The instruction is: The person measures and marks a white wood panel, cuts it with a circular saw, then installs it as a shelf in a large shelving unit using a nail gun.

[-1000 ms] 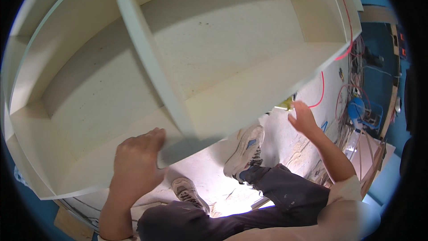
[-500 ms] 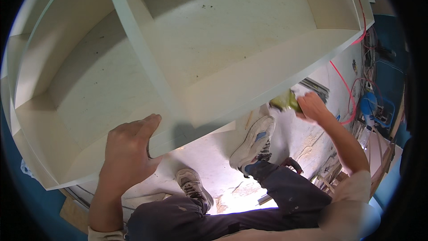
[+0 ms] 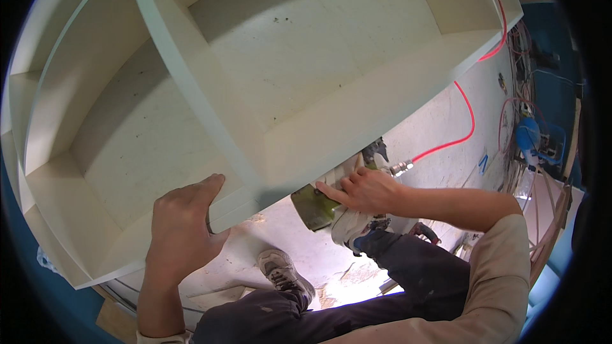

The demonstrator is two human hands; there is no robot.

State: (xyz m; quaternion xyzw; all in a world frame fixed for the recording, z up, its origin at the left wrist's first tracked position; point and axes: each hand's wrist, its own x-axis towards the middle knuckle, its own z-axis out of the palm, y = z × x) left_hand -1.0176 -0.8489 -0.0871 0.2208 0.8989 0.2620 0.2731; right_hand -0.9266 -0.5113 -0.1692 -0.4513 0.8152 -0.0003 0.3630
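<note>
A large cream-white cabinet frame [image 3: 357, 118] with open compartments fills the upper view. My left hand [image 3: 185, 226] grips its near edge, fingers over the panel and thumb below, just left of where the divider [image 3: 185, 79] meets that edge. In my right hand [image 3: 366, 191] is a pneumatic nail gun [image 3: 313, 209] with a yellow-green body, held against or just under the near edge. The hand and the panel hide part of it. A red air hose [image 3: 440, 148] joins the gun at a metal fitting [image 3: 400, 167].
My legs and shoes [image 3: 280, 271] are below the cabinet on a dusty pale floor [image 3: 242, 251]. The hose also runs over the cabinet's right end. At the right lie cables, a blue object [image 3: 528, 140] and wooden strips [image 3: 545, 216]. A dark-handled tool [image 3: 425, 232] lies beside my leg.
My right hand has brought the nail gun leftward and down to the cabinet's near edge, drawing the red hose along. My left hand keeps its hold, and the view has shifted slightly.
</note>
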